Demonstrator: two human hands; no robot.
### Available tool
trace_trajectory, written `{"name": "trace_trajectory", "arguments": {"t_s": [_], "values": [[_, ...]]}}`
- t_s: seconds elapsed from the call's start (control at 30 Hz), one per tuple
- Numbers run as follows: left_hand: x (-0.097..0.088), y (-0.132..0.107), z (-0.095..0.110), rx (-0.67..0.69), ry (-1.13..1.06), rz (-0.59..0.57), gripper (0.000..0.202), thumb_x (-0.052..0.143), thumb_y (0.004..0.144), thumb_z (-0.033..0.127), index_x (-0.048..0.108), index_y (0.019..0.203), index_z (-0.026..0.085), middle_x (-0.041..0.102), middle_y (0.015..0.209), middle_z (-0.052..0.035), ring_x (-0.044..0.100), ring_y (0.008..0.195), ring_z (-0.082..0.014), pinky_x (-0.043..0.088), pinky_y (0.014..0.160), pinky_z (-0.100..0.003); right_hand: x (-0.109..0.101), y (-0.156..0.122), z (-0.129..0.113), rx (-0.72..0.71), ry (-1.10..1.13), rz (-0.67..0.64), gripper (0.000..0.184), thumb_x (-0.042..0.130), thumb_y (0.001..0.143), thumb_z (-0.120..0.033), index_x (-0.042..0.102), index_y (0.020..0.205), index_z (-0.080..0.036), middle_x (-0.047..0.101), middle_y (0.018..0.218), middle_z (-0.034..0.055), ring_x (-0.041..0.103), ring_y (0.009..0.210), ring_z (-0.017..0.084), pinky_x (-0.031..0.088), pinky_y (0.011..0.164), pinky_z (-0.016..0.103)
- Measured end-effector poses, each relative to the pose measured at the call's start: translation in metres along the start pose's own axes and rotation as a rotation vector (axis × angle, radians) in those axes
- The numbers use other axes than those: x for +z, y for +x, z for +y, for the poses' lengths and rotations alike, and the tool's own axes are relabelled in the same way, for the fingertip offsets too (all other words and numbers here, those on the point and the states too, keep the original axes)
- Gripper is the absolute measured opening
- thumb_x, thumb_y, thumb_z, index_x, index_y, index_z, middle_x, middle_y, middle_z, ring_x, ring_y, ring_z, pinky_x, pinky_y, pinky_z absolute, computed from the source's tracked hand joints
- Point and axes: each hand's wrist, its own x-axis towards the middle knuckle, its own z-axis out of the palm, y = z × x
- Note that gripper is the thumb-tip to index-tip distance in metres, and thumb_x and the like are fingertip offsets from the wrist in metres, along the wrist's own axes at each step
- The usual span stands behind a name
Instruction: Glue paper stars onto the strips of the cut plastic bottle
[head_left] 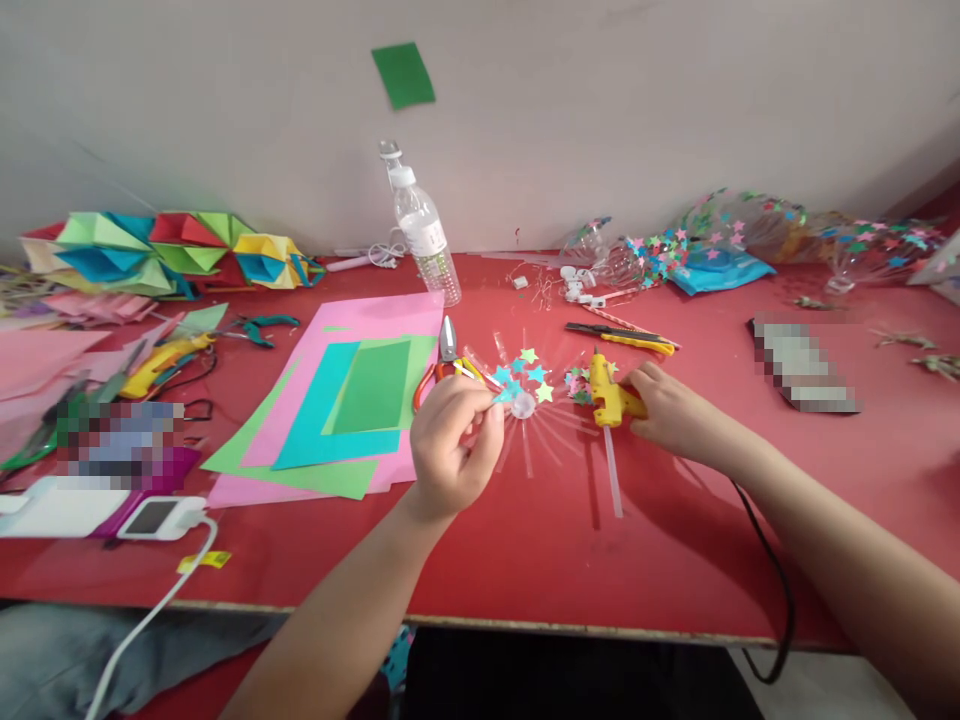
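Note:
A blue paper star [505, 394] is pinched between the thumb and forefinger of my left hand [459, 440]. Just beyond those fingertips, a cut clear plastic bottle top [523, 405] lies on the table with its thin strips fanned out, and green and blue stars [536, 374] sit around its centre. My right hand [667, 415] is closed round the handle of a yellow glue gun [606, 390], which has a clear glue stick [614, 480] poking out of its back. Small coloured stars [577, 384] lie partly behind the gun.
Pliers [448, 340] and stacked coloured paper [300, 410] lie left of the plastic strips. A yellow cutter [630, 338] is behind the glue gun. A bottle [427, 240] stands by the wall. A phone [802, 362] lies right. The gun's black cord [772, 570] hangs over the front edge.

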Motion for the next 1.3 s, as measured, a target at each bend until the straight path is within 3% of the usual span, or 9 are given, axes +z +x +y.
{"name": "trace_trajectory", "arguments": {"t_s": [0.23, 0.37, 0.43, 0.57, 0.67, 0.73, 0.93, 1.13, 1.3], "values": [[0.001, 0.001, 0.005, -0.031, -0.039, -0.052, 0.012, 0.054, 0.086, 0.007, 0.056, 0.079, 0.017, 0.057, 0.07, -0.0014, 0.053, 0.067, -0.0139, 0.043, 0.063, -0.029, 0.006, 0.004, 0.004, 0.007, -0.081, -0.034, 0.038, 0.056, 0.072, -0.011, 0.057, 0.11, -0.009, 0.057, 0.112, 0.0171, 0.06, 0.102, 0.029, 0.046, 0.09, 0.037], [0.009, 0.001, 0.002, -0.108, -0.039, -0.166, 0.011, 0.053, 0.088, 0.01, 0.057, 0.08, 0.017, 0.061, 0.079, -0.0036, 0.053, 0.071, -0.0136, 0.044, 0.062, -0.027, 0.001, -0.001, 0.015, -0.069, -0.2, -0.01, 0.046, 0.062, 0.074, -0.024, 0.056, 0.119, -0.014, 0.058, 0.12, 0.0161, 0.057, 0.111, 0.035, 0.046, 0.09, 0.044], [0.014, -0.001, -0.001, -0.165, -0.085, -0.205, 0.011, 0.052, 0.089, 0.012, 0.058, 0.082, 0.017, 0.064, 0.086, -0.0055, 0.057, 0.076, -0.0141, 0.045, 0.063, -0.026, -0.008, -0.004, 0.017, -0.101, -0.222, 0.081, 0.044, 0.063, 0.076, -0.028, 0.058, 0.117, -0.016, 0.061, 0.119, 0.0146, 0.058, 0.109, 0.034, 0.047, 0.085, 0.044], [0.016, -0.003, -0.001, -0.305, -0.201, -0.163, 0.015, 0.052, 0.09, 0.016, 0.059, 0.077, 0.017, 0.061, 0.082, -0.0037, 0.056, 0.075, -0.0135, 0.044, 0.063, -0.025, -0.032, -0.011, -0.005, -0.122, -0.052, 0.442, 0.012, 0.057, 0.084, -0.025, 0.062, 0.092, -0.017, 0.066, 0.085, 0.0079, 0.063, 0.076, 0.022, 0.048, 0.067, 0.034], [0.013, -0.002, 0.003, -0.449, -0.375, -0.145, 0.019, 0.053, 0.089, 0.018, 0.06, 0.072, 0.017, 0.057, 0.077, -0.0025, 0.055, 0.076, -0.0138, 0.043, 0.065, -0.027, -0.041, -0.02, -0.041, -0.481, 0.073, 0.668, 0.006, 0.054, 0.089, -0.018, 0.059, 0.085, -0.02, 0.063, 0.081, 0.0052, 0.06, 0.076, 0.017, 0.049, 0.07, 0.031], [0.011, -0.001, 0.005, -0.569, -0.543, -0.182, 0.02, 0.054, 0.088, 0.018, 0.063, 0.071, 0.018, 0.057, 0.079, -0.0027, 0.052, 0.073, -0.0136, 0.041, 0.063, -0.027, -0.039, -0.024, -0.063, -0.704, -0.022, 0.731, 0.006, 0.055, 0.09, -0.015, 0.059, 0.091, -0.019, 0.064, 0.084, 0.0057, 0.057, 0.078, 0.018, 0.048, 0.072, 0.032], [0.009, -0.001, 0.011, -0.768, -0.883, -0.334, 0.022, 0.055, 0.085, 0.018, 0.059, 0.063, 0.017, 0.052, 0.081, -0.0022, 0.043, 0.068, -0.0119, 0.034, 0.059, -0.028, -0.021, -0.018, -0.081, -0.944, -0.21, 0.9, 0.009, 0.062, 0.086, -0.012, 0.064, 0.091, -0.019, 0.062, 0.087, 0.0039, 0.053, 0.081, 0.016, 0.048, 0.083, 0.036], [0.009, 0.001, 0.014, -0.826, -0.961, -0.429, 0.021, 0.053, 0.082, 0.014, 0.057, 0.061, 0.017, 0.05, 0.076, -0.0016, 0.044, 0.071, -0.0124, 0.034, 0.063, -0.028, -0.012, -0.014, -0.072, -0.922, -0.07, 0.848, 0.011, 0.063, 0.086, -0.011, 0.064, 0.093, -0.018, 0.065, 0.088, 0.0031, 0.055, 0.082, 0.015, 0.048, 0.086, 0.036], [0.007, 0.004, 0.018, -0.767, -0.807, -0.462, 0.022, 0.051, 0.088, 0.024, 0.06, 0.068, 0.018, 0.055, 0.076, -0.0022, 0.048, 0.072, -0.0137, 0.038, 0.065, -0.029, -0.025, -0.014, -0.068, -0.93, 0.034, 0.823, 0.011, 0.061, 0.086, -0.011, 0.063, 0.093, -0.018, 0.066, 0.087, 0.0042, 0.057, 0.082, 0.017, 0.047, 0.084, 0.038]]}}
